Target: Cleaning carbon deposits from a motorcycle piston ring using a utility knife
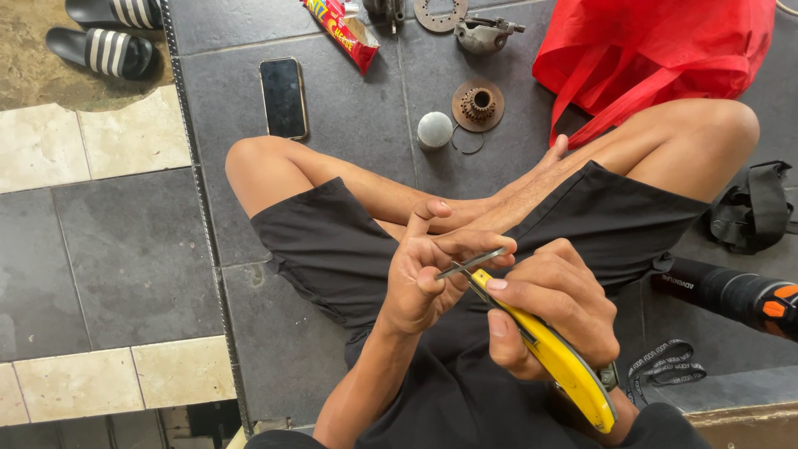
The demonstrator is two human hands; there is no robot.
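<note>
Dark tiled floor (pixel 133 249) carries a phone (pixel 283 97), snack packet (pixel 345 25), metal ball (pixel 435 130), rusty gear (pixel 478 105) and wire ring (pixel 468 141) beyond the fingers; red bag (pixel 657 50), black strap (pixel 752 208) and torch (pixel 736 295) to their right

Both hands meet above the crossed legs (pixel 499 208), just in front of the lap. The left hand (pixel 428 270) comes up on a bare forearm (pixel 357 391) from the lower middle, wrist bent, fingers curled, with thumb and forefinger (pixel 474 244) pinched together in a tight grip and the middle finger (pixel 428 208) raised clear of the others. The right hand (pixel 553 308) sits just beside it, touching at the fingertips, knuckles turned up, fingers wrapped closed in a full grip, thumb (pixel 499 326) pressed along the side. Bare knees spread wide to either side, shins crossed beneath the hands.
</note>
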